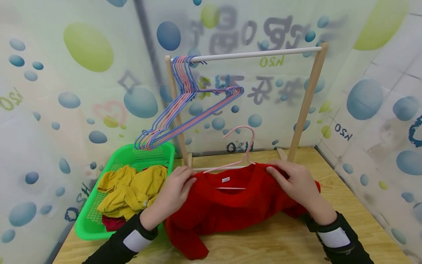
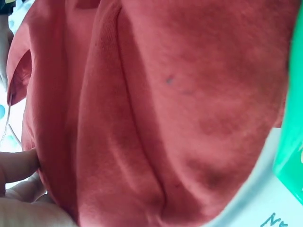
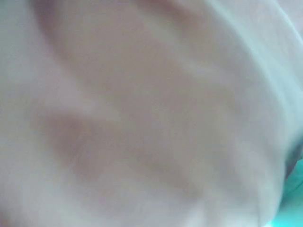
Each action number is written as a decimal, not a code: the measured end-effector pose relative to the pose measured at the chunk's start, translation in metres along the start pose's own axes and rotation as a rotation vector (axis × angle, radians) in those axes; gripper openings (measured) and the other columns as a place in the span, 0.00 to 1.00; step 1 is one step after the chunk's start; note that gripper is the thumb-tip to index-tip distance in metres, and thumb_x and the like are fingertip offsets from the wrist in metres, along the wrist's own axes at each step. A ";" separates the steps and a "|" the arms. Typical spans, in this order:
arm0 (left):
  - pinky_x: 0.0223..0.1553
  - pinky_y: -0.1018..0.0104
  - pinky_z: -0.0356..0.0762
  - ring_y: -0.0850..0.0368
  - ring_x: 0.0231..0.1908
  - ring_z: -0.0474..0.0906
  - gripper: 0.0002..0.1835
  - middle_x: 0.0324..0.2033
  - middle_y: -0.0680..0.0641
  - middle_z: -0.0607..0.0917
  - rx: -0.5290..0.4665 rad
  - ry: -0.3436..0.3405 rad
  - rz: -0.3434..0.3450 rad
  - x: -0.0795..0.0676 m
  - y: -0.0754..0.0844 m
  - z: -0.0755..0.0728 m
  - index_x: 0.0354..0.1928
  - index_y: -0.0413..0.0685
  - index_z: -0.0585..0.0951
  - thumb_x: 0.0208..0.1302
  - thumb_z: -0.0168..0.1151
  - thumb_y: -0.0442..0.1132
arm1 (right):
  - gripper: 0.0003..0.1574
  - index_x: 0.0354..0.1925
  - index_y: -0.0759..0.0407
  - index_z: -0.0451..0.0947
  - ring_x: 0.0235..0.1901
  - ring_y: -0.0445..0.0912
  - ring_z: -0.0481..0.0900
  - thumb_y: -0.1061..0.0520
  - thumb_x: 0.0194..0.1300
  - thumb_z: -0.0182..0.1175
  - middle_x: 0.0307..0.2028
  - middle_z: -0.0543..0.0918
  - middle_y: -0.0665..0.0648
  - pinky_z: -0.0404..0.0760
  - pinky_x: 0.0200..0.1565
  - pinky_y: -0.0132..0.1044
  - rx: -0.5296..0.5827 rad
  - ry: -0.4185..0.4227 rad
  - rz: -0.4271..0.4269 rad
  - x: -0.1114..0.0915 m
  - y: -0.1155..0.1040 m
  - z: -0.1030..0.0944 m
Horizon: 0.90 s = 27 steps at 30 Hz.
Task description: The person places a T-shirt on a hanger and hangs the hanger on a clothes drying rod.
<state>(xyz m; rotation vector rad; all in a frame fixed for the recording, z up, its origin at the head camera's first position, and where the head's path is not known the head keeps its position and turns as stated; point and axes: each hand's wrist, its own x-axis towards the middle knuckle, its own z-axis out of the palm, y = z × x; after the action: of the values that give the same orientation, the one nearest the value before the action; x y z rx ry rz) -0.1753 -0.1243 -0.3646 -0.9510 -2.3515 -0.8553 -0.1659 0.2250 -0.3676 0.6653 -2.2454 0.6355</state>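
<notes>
A red long-sleeved top (image 1: 227,216) is spread between both hands, its neckline and white label facing up. A pink hanger (image 1: 248,146) sits inside it, hook standing above the neckline and one arm showing at the left of the opening. My left hand (image 1: 173,192) pinches the left shoulder between thumb and fingers. At the opposite shoulder, my right hand (image 1: 298,181) grips the cloth, thumb on top. One sleeve hangs down toward the wooden table (image 1: 254,245). In the left wrist view, red cloth (image 2: 128,118) fills most of the picture beside the fingertips. Blurred pale cloth-like folds fill the right wrist view.
A green basket (image 1: 84,216) at the left holds yellow clothing (image 1: 135,190) and a dark red piece (image 1: 113,223). Behind stands a wooden rack (image 1: 306,102) with a white rail (image 1: 257,54). Several blue and pink hangers (image 1: 184,95) hang at its left end. Patterned sheets surround the table.
</notes>
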 end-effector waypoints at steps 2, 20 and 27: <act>0.36 0.63 0.74 0.57 0.37 0.74 0.04 0.33 0.51 0.79 -0.006 0.006 -0.008 -0.001 -0.001 -0.002 0.37 0.42 0.82 0.63 0.61 0.28 | 0.13 0.39 0.55 0.85 0.33 0.41 0.81 0.64 0.53 0.69 0.34 0.85 0.46 0.78 0.38 0.35 -0.008 0.013 0.002 -0.002 0.004 -0.004; 0.33 0.64 0.74 0.61 0.32 0.73 0.03 0.31 0.54 0.78 -0.043 0.058 -0.093 -0.008 -0.010 -0.011 0.34 0.44 0.81 0.63 0.61 0.29 | 0.12 0.32 0.65 0.83 0.36 0.20 0.70 0.64 0.69 0.54 0.32 0.80 0.40 0.66 0.42 0.16 0.050 0.287 0.222 -0.050 0.050 -0.009; 0.35 0.63 0.75 0.61 0.34 0.74 0.04 0.32 0.53 0.78 -0.033 0.057 -0.089 -0.009 -0.012 -0.012 0.35 0.45 0.81 0.63 0.61 0.29 | 0.22 0.21 0.66 0.80 0.14 0.30 0.55 0.61 0.71 0.53 0.11 0.65 0.47 0.50 0.14 0.24 -0.006 0.487 0.307 -0.054 0.056 -0.013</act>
<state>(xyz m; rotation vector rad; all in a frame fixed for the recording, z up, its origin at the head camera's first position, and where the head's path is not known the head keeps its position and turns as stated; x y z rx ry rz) -0.1758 -0.1434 -0.3658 -0.8297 -2.3526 -0.9456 -0.1607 0.2889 -0.4127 0.1324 -1.8969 0.8375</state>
